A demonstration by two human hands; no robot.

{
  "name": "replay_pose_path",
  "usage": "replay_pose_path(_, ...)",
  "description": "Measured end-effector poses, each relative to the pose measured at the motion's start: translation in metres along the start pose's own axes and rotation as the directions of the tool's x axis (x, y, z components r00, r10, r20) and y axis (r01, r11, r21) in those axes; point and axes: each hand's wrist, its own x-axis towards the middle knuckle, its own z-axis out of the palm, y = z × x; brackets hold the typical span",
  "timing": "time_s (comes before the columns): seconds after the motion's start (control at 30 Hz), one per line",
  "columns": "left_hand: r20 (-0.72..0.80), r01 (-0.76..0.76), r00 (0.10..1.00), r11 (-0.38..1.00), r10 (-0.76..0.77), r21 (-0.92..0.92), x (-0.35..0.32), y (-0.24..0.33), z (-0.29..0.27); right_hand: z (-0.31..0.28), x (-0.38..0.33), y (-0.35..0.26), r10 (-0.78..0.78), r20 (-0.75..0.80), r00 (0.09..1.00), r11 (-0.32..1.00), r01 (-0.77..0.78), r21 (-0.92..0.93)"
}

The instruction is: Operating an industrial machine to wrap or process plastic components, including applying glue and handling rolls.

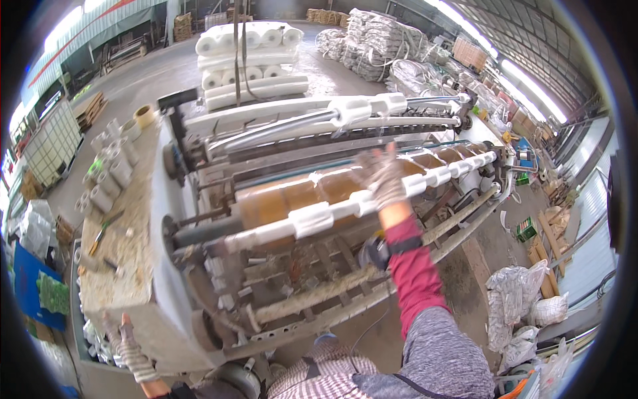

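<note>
Head view: my right hand [382, 178], gloved, fingers spread, rests flat on brown tape roll row [332, 189] at frame centre. Row's long axis runs lower left to upper right. Left hand [123, 342], spread, lower left at machine frame [159, 219] edge, well apart.

Bright daylight pours through blown-out roof panels; soft shadows, sharp centre, heavy fisheye bending and dark vignetted corners.

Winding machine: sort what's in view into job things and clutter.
In hand: right hand on the brown tape rolls; white roller bar; left hand at the machine's end plate.
Lying about: cardboard cores; white rolls; sacks.
</note>
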Motion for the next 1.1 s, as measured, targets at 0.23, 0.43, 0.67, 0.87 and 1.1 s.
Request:
replay_pose_path(0.23,-0.165,-0.464,0.792,0.755,0.588,0.464,-0.028,0.148,0.127,-0.052,0.209,-0.143,-0.062,-0.210,0.976,0.998,0.065,0.006)
replay_pose_path(0.43,0.347,-0.089,0.877,0.823,0.332,-0.561,-0.058,0.220,0.324,-0.030,0.230,-0.110,-0.178,0.058,0.982,0.980,0.182,-0.081)
replay_pose_path(0.67,0.645,0.628,0.723,0.154,0.247,-0.763,0.026,0.209,0.419,0.060,0.163,0.026,-0.122,0.439,0.890,0.986,0.160,-0.050)
replay_pose_path(0.87,0.248,0.195,0.962,0.348,0.115,-0.917,0.091,0.161,0.214,0.193,0.021,0.156,0.041,0.614,0.788,0.999,-0.027,-0.031)
replay_pose_path(1.1,-0.204,-0.137,0.979,0.786,0.014,-0.603,-0.097,0.059,-0.161,0.244,-0.310,0.315,0.471,0.812,0.345,0.857,-0.399,-0.327)
